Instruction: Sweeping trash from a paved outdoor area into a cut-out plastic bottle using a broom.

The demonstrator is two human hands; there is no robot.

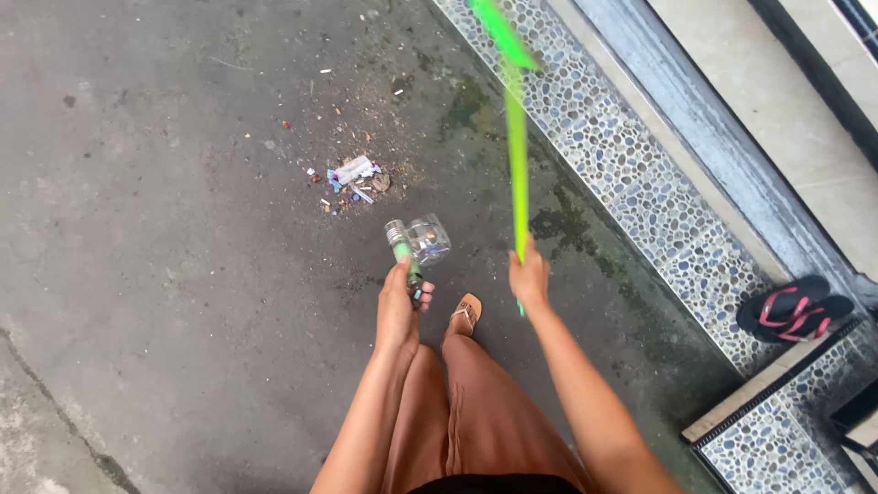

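My left hand (399, 306) grips a small green bottle with a silver cap (402, 247), held together with a crumpled clear plastic bottle (430, 240) that sticks out beside it. My right hand (530, 277) is closed around a long bright green stick (518, 155), a broom handle by its look, which rises blurred toward the top of the view. A small pile of swept litter (353, 178) lies on the dark concrete ground ahead of my left hand. My sandalled foot (467, 313) shows between my hands.
A pebble-tiled strip (631, 183) and a grey raised kerb (704, 137) run diagonally on the right. A pair of black and pink flip-flops (794, 309) rests on a tiled step at the right edge. Scattered bits lie on the concrete.
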